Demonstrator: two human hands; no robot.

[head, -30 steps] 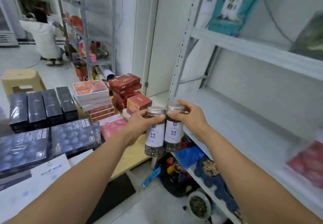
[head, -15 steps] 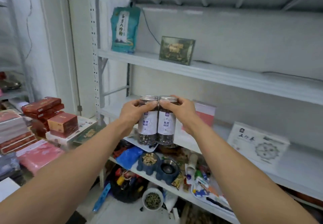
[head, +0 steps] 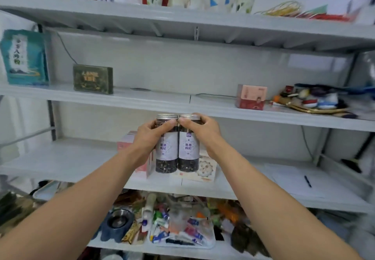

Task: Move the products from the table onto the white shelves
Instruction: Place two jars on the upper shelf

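Jars before pink box, patterned box.

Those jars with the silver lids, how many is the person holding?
2, pressed side by side: the left jar in the left hand, the right jar in the right hand. No others visible.

Head-worn view — one wide-angle camera, facing the white shelves straight on.

It looks forward and slightly down from close range; both forearms reach in from the bottom corners, and the shelf boards bow towards the edges — only this single view, so nothing is shared with another.
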